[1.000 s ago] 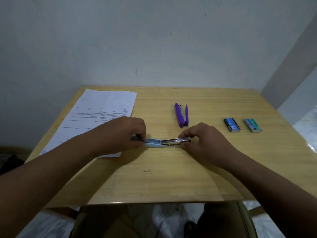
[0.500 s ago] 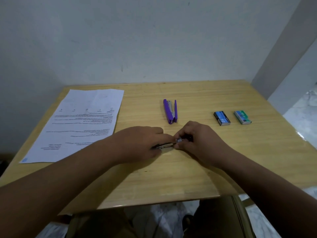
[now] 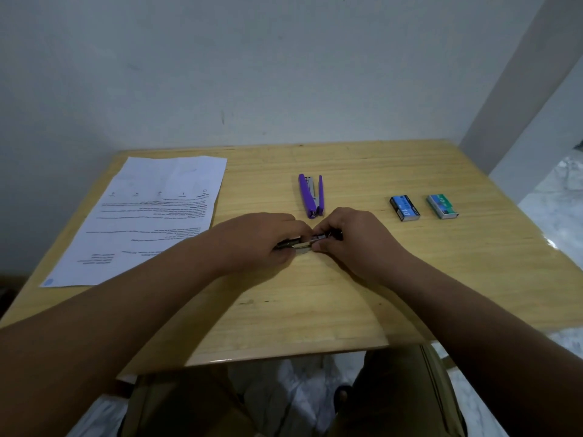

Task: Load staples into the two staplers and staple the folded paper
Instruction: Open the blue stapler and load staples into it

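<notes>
Both my hands meet at the table's middle over a small stapler [image 3: 307,243], of which only a strip of metal and dark body shows between the fingers. My left hand [image 3: 258,239] grips its left end. My right hand [image 3: 350,236] pinches its right end. A purple stapler [image 3: 310,196] lies opened flat just beyond my hands. A printed sheet of paper [image 3: 151,216] lies flat at the left. Two staple boxes sit at the right, a blue one [image 3: 404,208] and a green one [image 3: 442,206].
The wooden table [image 3: 347,298] stands against a pale wall, with its front edge near my knees. A grey pillar rises at the back right. Pale floor shows beyond the table's right edge.
My hands have drawn together over the small stapler, covering its light-blue body that showed a second ago. The view has shifted so that the table items sit further left.
</notes>
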